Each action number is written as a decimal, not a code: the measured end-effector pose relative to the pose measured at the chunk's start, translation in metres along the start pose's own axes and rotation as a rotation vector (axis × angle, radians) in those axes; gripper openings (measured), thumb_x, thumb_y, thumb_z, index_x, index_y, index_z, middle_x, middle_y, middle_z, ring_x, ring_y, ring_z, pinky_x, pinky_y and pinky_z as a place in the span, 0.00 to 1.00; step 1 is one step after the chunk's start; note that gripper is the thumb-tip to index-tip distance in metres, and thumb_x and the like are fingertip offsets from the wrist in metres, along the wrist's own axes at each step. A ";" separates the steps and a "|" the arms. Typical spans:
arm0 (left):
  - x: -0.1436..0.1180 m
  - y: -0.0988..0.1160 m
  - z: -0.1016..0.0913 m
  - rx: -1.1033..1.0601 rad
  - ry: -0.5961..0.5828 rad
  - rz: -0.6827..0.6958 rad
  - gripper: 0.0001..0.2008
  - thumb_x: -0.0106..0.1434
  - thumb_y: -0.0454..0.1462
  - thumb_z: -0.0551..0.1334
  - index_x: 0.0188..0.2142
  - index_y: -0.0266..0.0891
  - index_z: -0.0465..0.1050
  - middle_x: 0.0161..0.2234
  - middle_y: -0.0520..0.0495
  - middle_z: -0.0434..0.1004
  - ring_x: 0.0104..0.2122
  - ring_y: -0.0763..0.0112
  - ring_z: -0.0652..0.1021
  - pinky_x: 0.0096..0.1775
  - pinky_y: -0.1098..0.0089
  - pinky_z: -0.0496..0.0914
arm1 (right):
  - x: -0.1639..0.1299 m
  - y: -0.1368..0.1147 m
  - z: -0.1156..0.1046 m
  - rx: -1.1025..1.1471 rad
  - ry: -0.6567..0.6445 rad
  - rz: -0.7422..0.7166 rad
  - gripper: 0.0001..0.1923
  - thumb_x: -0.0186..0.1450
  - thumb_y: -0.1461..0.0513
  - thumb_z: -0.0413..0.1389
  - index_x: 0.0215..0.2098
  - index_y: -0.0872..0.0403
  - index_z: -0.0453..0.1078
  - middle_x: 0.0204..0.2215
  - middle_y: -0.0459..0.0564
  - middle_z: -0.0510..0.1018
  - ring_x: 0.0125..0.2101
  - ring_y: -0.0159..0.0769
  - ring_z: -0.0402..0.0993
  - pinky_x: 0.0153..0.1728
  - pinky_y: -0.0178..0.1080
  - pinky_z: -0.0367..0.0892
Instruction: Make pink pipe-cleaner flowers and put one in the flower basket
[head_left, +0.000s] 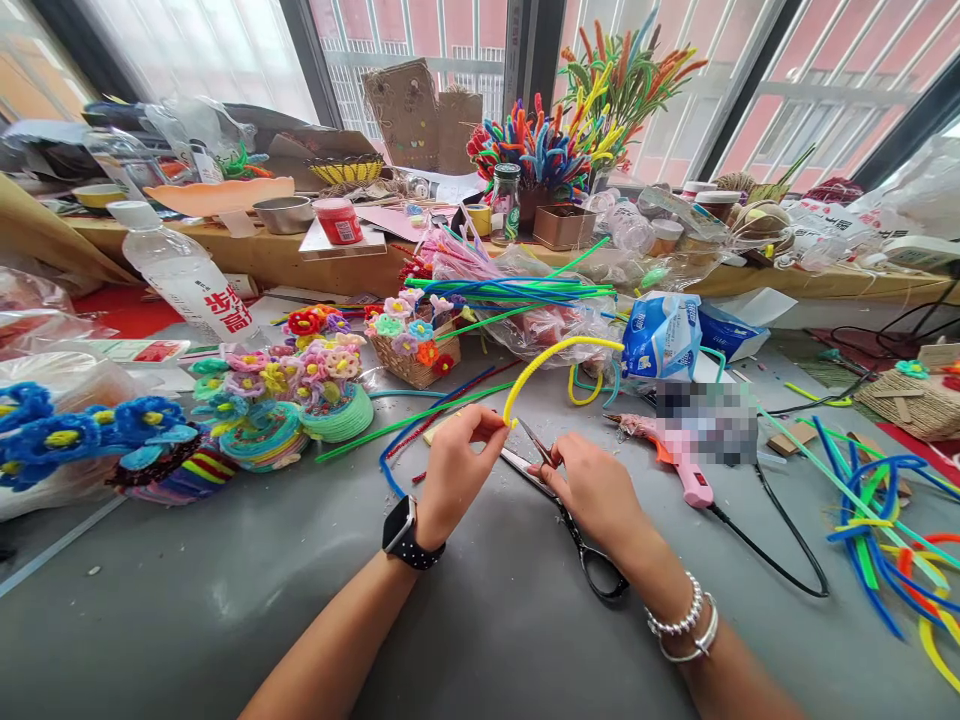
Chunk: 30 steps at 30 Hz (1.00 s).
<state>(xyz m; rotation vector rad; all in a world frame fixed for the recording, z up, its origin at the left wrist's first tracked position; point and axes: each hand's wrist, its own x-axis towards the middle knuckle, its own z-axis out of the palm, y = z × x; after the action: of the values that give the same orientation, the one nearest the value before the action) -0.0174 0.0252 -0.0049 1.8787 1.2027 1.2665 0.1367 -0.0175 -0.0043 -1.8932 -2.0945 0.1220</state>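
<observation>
My left hand point(466, 455), with a black watch on the wrist, pinches the end of a yellow pipe cleaner point(562, 350) between thumb and fingers. The pipe cleaner arches up and right toward a blue and white packet. My right hand point(596, 490) is closed on a slim pointed metal tool point(538, 440); its exact kind is partly hidden by the fingers. The tool's tip is at the yellow end, close to my left fingertips. Scissors with black handles point(604, 578) show below my right hand, which covers part of them.
Right of my hands lies a pink glue gun point(697, 485) with a black cord. Loose pipe cleaners point(874, 500) tangle at far right. Pipe-cleaner flower pots point(262, 435) and a bottle point(187, 270) stand left. Behind are green pipe cleaners point(517, 290), the packet point(660, 335) and a cluttered ledge point(277, 245).
</observation>
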 end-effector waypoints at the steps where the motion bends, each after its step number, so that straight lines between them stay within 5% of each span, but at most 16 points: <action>1: -0.001 0.000 0.001 0.018 0.006 0.021 0.02 0.54 0.35 0.58 0.27 0.38 0.66 0.26 0.51 0.71 0.27 0.74 0.73 0.32 0.73 0.69 | 0.000 -0.001 0.000 -0.033 -0.003 0.010 0.12 0.60 0.54 0.50 0.25 0.54 0.63 0.25 0.46 0.71 0.27 0.35 0.67 0.25 0.34 0.53; 11: -0.003 0.004 0.002 0.107 0.031 0.166 0.02 0.54 0.31 0.58 0.26 0.38 0.65 0.25 0.52 0.70 0.27 0.77 0.72 0.31 0.75 0.69 | 0.000 -0.004 -0.002 -0.103 -0.027 0.070 0.11 0.60 0.55 0.50 0.27 0.54 0.64 0.27 0.46 0.71 0.27 0.35 0.69 0.22 0.34 0.53; 30: -0.003 0.006 0.001 0.082 0.051 0.153 0.03 0.54 0.31 0.58 0.26 0.38 0.65 0.24 0.53 0.69 0.26 0.78 0.72 0.31 0.77 0.69 | 0.001 -0.009 -0.004 -0.168 -0.059 0.149 0.07 0.59 0.59 0.52 0.32 0.55 0.62 0.31 0.46 0.70 0.27 0.34 0.70 0.20 0.33 0.52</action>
<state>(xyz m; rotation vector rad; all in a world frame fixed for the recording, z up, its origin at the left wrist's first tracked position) -0.0149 0.0196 -0.0014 2.0428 1.1715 1.3717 0.1292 -0.0185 0.0017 -2.1695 -2.0564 0.0374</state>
